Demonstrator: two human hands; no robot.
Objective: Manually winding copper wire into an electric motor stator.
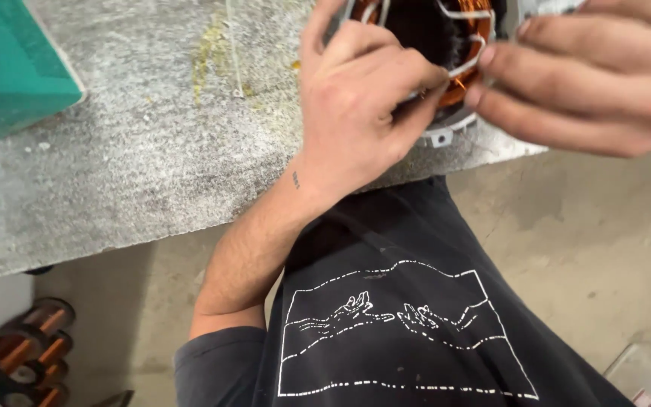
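Note:
A round motor stator (446, 83) with copper windings and white sleeved leads sits on the grey workbench (137, 173) near its front edge, partly cut off by the top of the view. My left hand (356, 105) grips its near left side, fingers curled over the rim onto the winding. My right hand (589, 75) comes in from the right, fingertips pinching at the copper wire and a white lead on the stator's right side. Much of the stator is hidden behind both hands.
A teal box (9, 64) stands at the bench's left end. Below the bench on the left lie several copper-wound coils (28, 350) on the concrete floor (566, 241). A grey object (646, 369) sits at the lower right corner.

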